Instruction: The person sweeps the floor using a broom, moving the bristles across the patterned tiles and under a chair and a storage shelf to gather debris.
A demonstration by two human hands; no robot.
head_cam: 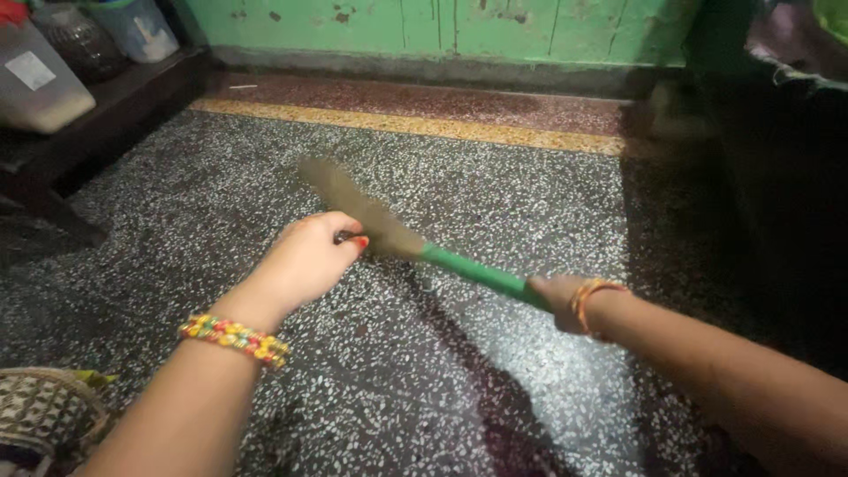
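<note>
R hand closed round green handle of straw-bristle broom, arm extended. L hand curled at bristle base w/ small dark item; grip unclear.

Open speckled floor ahead of the hands; low dark shelf with containers left, green wall beyond.

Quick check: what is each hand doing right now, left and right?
Left hand: closed, pinching a small dark thing at the bristle end of the broom.
Right hand: closed around the broom's green handle.
</note>
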